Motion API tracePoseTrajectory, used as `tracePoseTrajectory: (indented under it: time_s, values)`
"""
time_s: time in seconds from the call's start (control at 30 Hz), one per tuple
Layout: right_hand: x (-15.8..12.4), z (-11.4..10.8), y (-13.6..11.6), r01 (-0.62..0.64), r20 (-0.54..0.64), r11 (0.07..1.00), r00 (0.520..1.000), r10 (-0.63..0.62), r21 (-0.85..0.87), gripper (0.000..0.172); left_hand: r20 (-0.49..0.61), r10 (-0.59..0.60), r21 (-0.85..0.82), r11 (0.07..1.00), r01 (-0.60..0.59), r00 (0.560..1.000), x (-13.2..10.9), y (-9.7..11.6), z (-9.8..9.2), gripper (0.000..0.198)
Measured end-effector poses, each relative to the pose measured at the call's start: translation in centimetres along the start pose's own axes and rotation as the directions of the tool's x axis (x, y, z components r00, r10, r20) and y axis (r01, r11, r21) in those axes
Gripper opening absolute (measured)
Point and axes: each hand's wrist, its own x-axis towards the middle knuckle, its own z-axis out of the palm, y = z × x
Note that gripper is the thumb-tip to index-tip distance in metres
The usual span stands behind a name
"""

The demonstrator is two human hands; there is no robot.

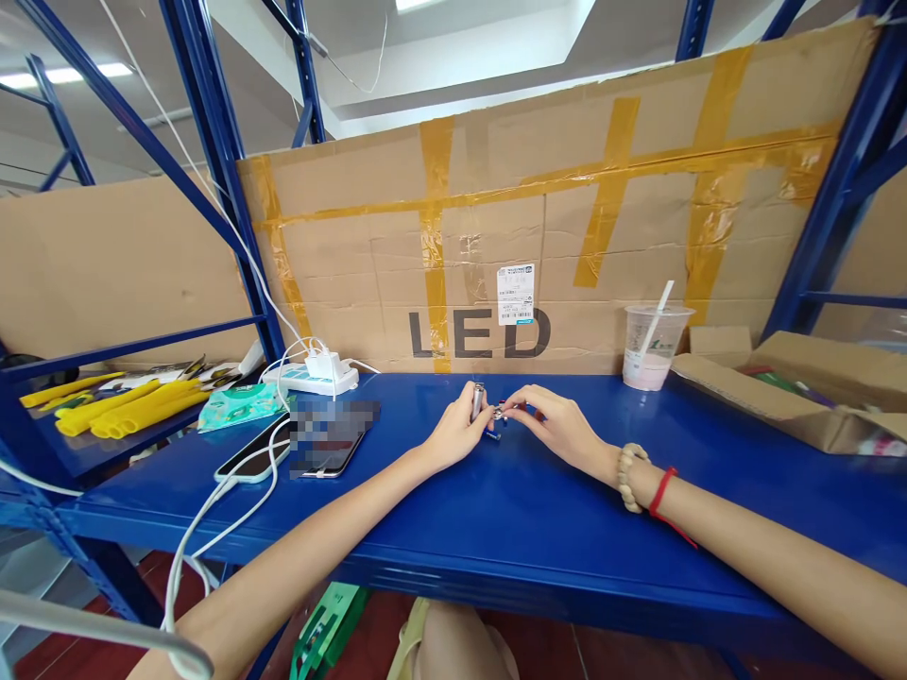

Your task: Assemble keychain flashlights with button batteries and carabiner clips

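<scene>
I list one left hand (454, 433), fingers curled round a silvery object (478, 400) over the blue table (539, 529); one right hand (563, 427), fingers pinching a small shiny piece (499, 413) just beside it.

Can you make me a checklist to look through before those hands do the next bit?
1. Left hand holds the silver metal piece: ok.
2. Right hand has its fingers on the small shiny piece: ok.
3. The two pieces are joined together: cannot tell, they're too small here.
4. Plastic cup stands upright, away from both hands: ok.
5. White cables are clear of the left forearm: cannot tell, they overlap in the picture.
</scene>
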Motion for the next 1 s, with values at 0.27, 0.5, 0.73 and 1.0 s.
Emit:
tracePoseTrajectory:
  time_s: [0.27,0.5,0.73,1.0]
  values:
    - [0.1,0.0,-0.4,-0.042,0.057,0.993,0.997,0.049,-0.114,0.027,-0.097,-0.005,0.003,1.000,0.005,0.995,0.3,-0.7,0.3,0.012]
    - [-0.2,0.4,0.2,0.092,0.202,0.985,0.977,-0.062,-0.144,0.034,-0.092,0.072,0.093,0.994,-0.064,0.993,0.1,-0.9,0.0,0.012]
    - [-0.5,0.7,0.0,0.103,0.253,0.992,0.964,-0.082,-0.069,0.027,0.020,0.144,0.147,0.978,-0.145,0.989,-0.1,-0.9,-0.1,0.011]
    - [-0.4,1.0,0.2,0.154,0.242,0.979,0.963,-0.118,-0.135,0.022,0.049,0.178,0.201,0.962,-0.185,0.983,-0.3,-0.8,-0.1,0.014]
